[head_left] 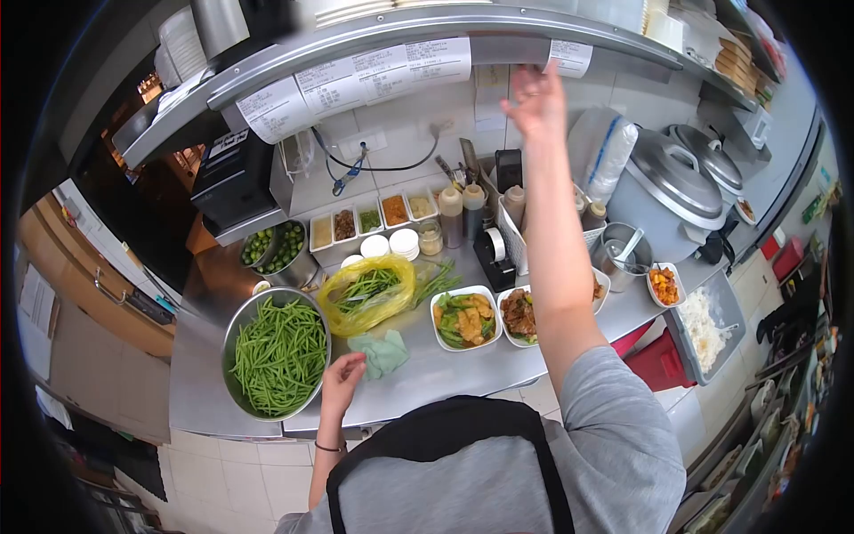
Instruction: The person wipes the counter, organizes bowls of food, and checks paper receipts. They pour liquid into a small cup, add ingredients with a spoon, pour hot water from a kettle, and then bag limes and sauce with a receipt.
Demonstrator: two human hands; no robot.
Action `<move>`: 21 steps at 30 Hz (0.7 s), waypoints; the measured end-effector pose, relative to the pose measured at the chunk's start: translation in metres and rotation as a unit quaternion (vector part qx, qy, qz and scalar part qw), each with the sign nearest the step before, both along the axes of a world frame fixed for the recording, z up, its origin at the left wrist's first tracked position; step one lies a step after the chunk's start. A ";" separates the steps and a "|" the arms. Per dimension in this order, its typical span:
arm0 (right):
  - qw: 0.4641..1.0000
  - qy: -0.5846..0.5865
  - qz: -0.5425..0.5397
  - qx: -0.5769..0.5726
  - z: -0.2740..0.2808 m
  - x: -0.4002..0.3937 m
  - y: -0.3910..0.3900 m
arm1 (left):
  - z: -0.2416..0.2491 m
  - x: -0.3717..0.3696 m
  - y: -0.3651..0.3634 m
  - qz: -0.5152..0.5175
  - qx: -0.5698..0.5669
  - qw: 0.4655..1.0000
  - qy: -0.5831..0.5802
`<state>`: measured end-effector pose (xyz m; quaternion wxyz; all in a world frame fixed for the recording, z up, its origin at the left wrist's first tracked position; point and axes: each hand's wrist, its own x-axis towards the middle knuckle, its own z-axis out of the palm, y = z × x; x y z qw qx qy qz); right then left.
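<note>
My right hand (535,100) is raised high toward the rail under the shelf, fingers apart and slightly blurred. Its fingertips overlap the left edge of a printed order ticket (572,58) hanging there. Low on the left, my left hand (342,378) hovers by the counter's front edge with its fingers curled together, nothing showing in them. Just beyond those fingers lies a crumpled green cloth (381,353). To its left stands a steel bowl (228,356) full of green beans (280,356). Behind the cloth sits a yellow plastic bag (342,311) with more beans.
White bowls of cooked food, one with vegetables (464,319) and one with meat (519,316), stand mid-counter. Behind are sauce bottles (451,216), a spice tray (345,225) and a black tape dispenser (495,258). Large lidded pots (676,182) fill the right. More tickets (382,71) line the rail.
</note>
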<state>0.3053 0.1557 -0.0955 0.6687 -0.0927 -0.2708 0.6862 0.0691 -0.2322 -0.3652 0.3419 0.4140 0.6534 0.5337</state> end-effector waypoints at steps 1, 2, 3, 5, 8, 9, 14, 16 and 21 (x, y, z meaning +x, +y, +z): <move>0.999 0.029 -0.008 0.009 0.002 0.015 0.002 | -0.002 -0.001 -0.001 -0.001 0.002 1.000 0.001; 0.999 0.018 -0.044 0.001 -0.002 0.025 0.013 | -0.003 -0.002 -0.002 -0.001 0.004 1.000 0.002; 0.997 0.006 -0.079 -0.007 -0.003 0.027 0.016 | -0.003 -0.003 -0.002 0.001 0.005 1.000 0.001; 0.996 0.017 -0.084 -0.024 -0.018 0.026 0.016 | -0.002 -0.004 -0.002 -0.007 -0.023 1.000 0.008; 0.999 -0.021 0.004 -0.038 -0.046 0.004 -0.012 | 0.003 -0.002 0.004 -0.024 -0.019 1.000 0.009; 0.998 -0.026 0.033 -0.043 -0.053 -0.007 -0.028 | 0.005 -0.001 0.006 -0.023 -0.020 1.000 0.008; 0.996 -0.025 0.082 -0.010 -0.052 -0.042 -0.049 | 0.013 0.002 0.015 -0.041 -0.012 0.999 0.032; 0.996 -0.015 0.086 -0.007 -0.036 -0.045 -0.041 | 0.011 0.001 0.015 -0.041 -0.006 0.999 0.033; 0.998 -0.046 0.047 0.008 -0.003 -0.044 -0.049 | 0.001 0.001 0.015 -0.044 -0.025 0.998 0.043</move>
